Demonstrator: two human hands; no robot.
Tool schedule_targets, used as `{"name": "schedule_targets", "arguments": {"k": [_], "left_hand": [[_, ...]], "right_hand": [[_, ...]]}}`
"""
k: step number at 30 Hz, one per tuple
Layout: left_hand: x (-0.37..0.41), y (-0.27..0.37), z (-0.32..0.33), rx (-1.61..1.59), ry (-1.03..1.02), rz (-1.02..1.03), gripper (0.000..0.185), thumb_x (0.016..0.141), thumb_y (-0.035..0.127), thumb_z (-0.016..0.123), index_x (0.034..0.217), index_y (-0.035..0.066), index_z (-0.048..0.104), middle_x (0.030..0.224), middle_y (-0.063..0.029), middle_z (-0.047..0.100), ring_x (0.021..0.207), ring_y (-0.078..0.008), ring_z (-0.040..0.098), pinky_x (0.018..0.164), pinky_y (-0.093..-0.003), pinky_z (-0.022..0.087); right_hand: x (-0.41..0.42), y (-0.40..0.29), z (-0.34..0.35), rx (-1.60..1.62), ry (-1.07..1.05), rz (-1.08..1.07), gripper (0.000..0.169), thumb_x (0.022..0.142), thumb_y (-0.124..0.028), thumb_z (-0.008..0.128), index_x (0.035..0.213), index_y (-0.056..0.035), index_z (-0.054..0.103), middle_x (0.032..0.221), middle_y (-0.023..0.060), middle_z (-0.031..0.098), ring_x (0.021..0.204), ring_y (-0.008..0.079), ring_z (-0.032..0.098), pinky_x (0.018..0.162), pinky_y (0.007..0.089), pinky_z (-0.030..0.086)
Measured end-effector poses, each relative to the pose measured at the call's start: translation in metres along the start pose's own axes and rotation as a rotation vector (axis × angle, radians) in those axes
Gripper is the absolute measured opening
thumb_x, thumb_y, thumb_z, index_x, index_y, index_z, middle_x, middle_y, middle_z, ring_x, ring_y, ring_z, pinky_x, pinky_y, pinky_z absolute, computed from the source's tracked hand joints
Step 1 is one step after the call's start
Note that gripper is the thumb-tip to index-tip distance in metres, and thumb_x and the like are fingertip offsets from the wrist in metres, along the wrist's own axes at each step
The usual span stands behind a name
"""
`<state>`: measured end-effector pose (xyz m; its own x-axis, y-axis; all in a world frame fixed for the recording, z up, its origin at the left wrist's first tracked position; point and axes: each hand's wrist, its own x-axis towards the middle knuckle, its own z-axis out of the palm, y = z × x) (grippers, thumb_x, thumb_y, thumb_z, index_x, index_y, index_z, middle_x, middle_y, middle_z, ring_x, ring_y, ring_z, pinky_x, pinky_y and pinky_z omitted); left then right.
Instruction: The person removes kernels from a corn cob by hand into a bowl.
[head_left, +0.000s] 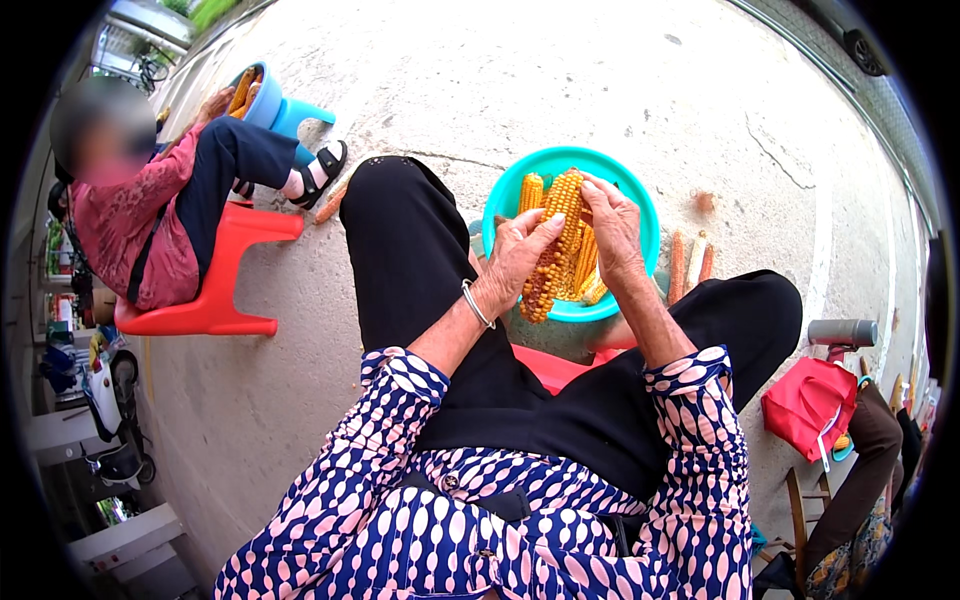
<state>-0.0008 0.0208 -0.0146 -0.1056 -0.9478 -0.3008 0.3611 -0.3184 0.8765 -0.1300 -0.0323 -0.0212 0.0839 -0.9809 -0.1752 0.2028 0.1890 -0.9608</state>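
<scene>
An ear of yellow corn (561, 206) slants in front of me, above a turquoise plastic basin (517, 166). My left hand (514, 259) is wrapped around its middle, thumb across the kernels. Fingers of my right hand (616, 225) press on the ear's upper right side. Toward its lower end, kernels are sparse and reddish cob (537, 300) shows between them. Several more ears (586, 259) lie inside the basin, partly hidden by my hands and the held ear. A metal bangle (478, 304) circles my left wrist.
Bare cobs (677, 266) lie on the concrete right of the basin. At left, a person (135, 225) sits on a red plastic stool (240, 232), one hand at a blue basin (264, 101) of corn. A red bag (810, 405) and a grey cylindrical flask (844, 332) are at right.
</scene>
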Motion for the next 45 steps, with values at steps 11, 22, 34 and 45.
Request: {"name": "schedule_targets", "arguments": {"k": [11,22,34,45], "left_hand": [[0.006,0.003,-0.009,-0.048,-0.069,-0.044,0.031,0.092,0.020,0.053,0.113,-0.003,0.054,0.101,-0.0060,0.062,0.088,-0.0102,0.060,0.077,-0.0244,0.050],[0.034,0.060,-0.019,0.324,-0.259,-0.132,0.031,0.092,0.023,0.053,0.111,-0.001,0.057,0.095,-0.0042,0.062,0.084,-0.0084,0.059,0.074,-0.0229,0.048],[0.039,0.040,-0.027,0.256,-0.272,-0.130,0.030,0.091,0.022,0.053,0.111,-0.001,0.057,0.099,-0.0055,0.062,0.087,-0.0094,0.059,0.076,-0.0238,0.048],[0.040,0.039,-0.026,0.235,-0.269,-0.112,0.034,0.090,0.024,0.056,0.111,-0.002,0.059,0.094,-0.0044,0.062,0.083,-0.0097,0.059,0.074,-0.0243,0.049]], "right_hand": [[0.001,-0.014,-0.012,-0.032,-0.063,0.056,0.024,0.084,-0.022,0.066,0.095,-0.0011,0.067,0.076,-0.0007,0.062,0.068,0.0055,0.052,0.062,0.0211,0.043],[0.012,-0.020,-0.023,0.091,-0.094,0.043,0.026,0.084,-0.019,0.064,0.104,-0.0015,0.065,0.082,0.0036,0.065,0.072,0.0082,0.058,0.069,0.0224,0.050],[0.011,-0.024,-0.026,0.115,-0.104,0.156,0.022,0.082,-0.016,0.067,0.096,-0.0003,0.062,0.082,0.0033,0.063,0.067,0.0077,0.059,0.063,0.0195,0.050],[0.008,-0.030,-0.026,0.068,-0.118,0.165,0.025,0.082,-0.017,0.067,0.099,0.0009,0.060,0.084,0.0038,0.062,0.070,0.0076,0.058,0.066,0.0200,0.050]]}}
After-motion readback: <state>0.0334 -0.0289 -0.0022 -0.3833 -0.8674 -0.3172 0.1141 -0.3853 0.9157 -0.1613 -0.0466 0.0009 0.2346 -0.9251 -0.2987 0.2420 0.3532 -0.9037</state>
